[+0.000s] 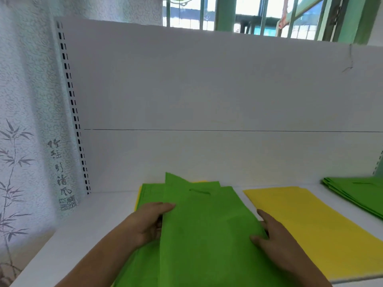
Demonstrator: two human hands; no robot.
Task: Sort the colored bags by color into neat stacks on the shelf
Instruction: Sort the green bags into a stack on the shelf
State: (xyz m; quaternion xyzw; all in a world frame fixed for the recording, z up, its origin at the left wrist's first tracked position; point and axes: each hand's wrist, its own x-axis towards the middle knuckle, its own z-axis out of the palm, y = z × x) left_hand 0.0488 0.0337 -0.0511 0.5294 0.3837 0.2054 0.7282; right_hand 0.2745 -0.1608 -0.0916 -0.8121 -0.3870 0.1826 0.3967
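A green bag with a slot handle lies on top of a mixed pile at the centre of the white shelf. More green bags and a yellow edge show beneath it. My left hand grips the top bag's left edge, thumb over it. My right hand holds its right edge, fingers curled under the fabric. A yellow stack lies to the right. A green stack sits at the far right.
The shelf's white back panel rises behind the bags, with a slotted upright at its left. Patterned wallpaper covers the wall on the left. Barred windows show above the panel.
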